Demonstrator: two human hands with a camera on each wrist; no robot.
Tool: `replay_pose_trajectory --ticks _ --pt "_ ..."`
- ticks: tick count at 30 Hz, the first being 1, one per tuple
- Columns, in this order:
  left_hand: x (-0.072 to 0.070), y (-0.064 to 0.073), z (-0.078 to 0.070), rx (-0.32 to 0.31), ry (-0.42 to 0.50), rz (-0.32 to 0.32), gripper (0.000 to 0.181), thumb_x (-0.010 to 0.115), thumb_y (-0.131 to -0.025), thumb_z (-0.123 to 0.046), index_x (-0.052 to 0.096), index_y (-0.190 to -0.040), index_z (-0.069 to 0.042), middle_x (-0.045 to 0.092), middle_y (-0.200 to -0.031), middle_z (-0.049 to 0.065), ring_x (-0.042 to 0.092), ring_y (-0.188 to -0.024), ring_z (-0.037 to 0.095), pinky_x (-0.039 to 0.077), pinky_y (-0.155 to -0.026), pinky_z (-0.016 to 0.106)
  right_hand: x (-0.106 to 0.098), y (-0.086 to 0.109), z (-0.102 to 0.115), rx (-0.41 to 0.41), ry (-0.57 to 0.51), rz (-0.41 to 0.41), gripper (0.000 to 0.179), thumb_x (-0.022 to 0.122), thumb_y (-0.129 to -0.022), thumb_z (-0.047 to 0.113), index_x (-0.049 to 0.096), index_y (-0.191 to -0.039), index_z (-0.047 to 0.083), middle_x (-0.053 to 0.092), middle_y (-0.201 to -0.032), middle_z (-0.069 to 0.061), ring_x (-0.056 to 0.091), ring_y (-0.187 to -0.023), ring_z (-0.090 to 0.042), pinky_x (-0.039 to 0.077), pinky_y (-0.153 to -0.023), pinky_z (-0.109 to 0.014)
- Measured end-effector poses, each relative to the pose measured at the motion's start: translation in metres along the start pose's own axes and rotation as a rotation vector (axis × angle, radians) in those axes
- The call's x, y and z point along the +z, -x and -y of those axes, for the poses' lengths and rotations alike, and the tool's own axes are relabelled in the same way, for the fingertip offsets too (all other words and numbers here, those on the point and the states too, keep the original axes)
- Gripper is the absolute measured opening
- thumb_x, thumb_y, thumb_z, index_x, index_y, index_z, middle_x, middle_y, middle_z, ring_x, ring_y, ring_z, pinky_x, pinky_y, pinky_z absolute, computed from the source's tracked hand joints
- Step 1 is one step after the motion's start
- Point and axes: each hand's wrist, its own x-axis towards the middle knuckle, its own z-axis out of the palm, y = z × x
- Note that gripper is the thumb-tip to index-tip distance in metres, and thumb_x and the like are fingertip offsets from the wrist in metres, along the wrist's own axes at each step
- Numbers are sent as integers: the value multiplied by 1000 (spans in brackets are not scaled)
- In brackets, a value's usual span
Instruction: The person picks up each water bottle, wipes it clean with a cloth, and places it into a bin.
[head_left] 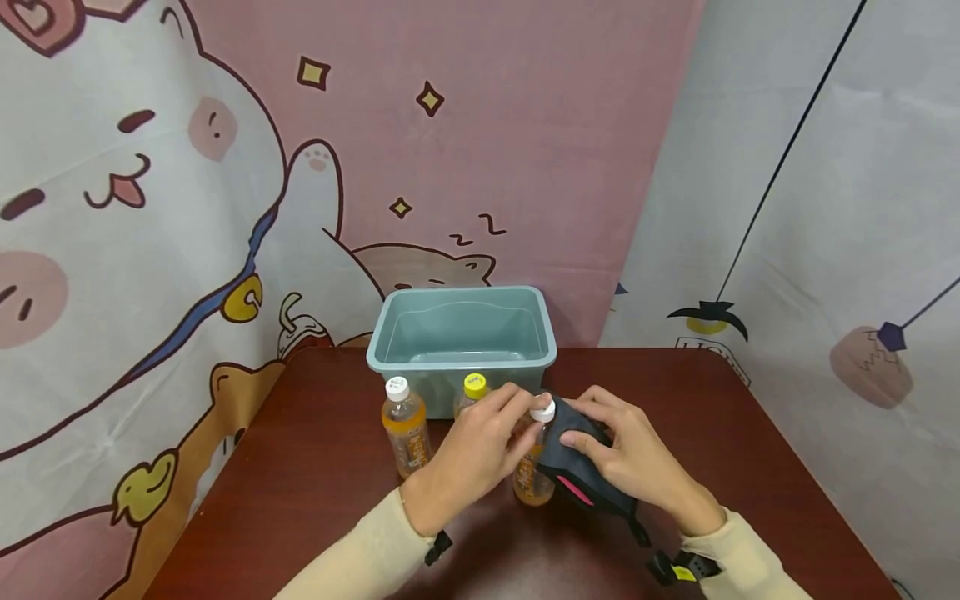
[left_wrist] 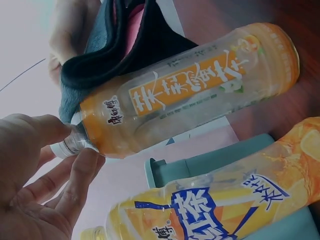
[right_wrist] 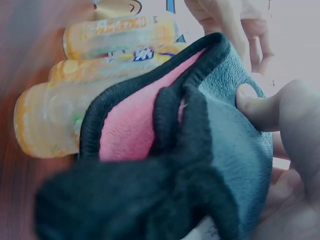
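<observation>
My left hand [head_left: 468,446] pinches the neck of a clear plastic drink bottle [head_left: 531,483] just under its white cap [head_left: 543,410]. The bottle stands on the table, and its orange label [left_wrist: 185,82] shows in the left wrist view. In my right hand [head_left: 637,454] is a dark grey fabric pouch [head_left: 577,454] with black edging and a pink lining [right_wrist: 132,125]. My right thumb presses on the pouch's outside, and the fabric lies against the bottle's upper side. Part of the bottle is hidden behind the pouch in the right wrist view.
A second white-capped bottle [head_left: 407,433] stands to the left. Between the two, a yellow-capped bottle [head_left: 475,387] is partly hidden by my left hand. Behind them sits a light blue-green plastic bin [head_left: 461,367] at the back of the dark red table [head_left: 300,492], near a printed cloth backdrop.
</observation>
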Motion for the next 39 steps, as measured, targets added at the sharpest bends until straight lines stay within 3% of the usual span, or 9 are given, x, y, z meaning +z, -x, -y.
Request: replay_pose_trajectory --ticks 26,32,39 --pt "1 -1 -12 -59 -1 -3 26 87 -109 -27 72 -128 -16 74 -112 0 65 -87 8 59 -74 20 -10 12 5 84 -42 -36 28 90 -104 13 86 -129 22 73 -113 7 69 -88 -7 61 -67 -25" --pt "0 -3 -14 -52 -30 7 30 87 -108 -34 69 -125 -16 74 -110 1 66 -87 9 63 -76 22 -16 15 6 60 -57 -57 27 88 -105 9 86 -129 21 74 -114 6 71 -87 -6 62 -66 -25" --pt "0 -5 -14 -65 19 20 30 90 -106 -33 68 -119 -17 71 -104 1 62 -85 8 56 -73 15 -22 18 6 73 -63 -76 29 88 -104 7 86 -131 18 75 -117 4 72 -91 -6 63 -67 -25"
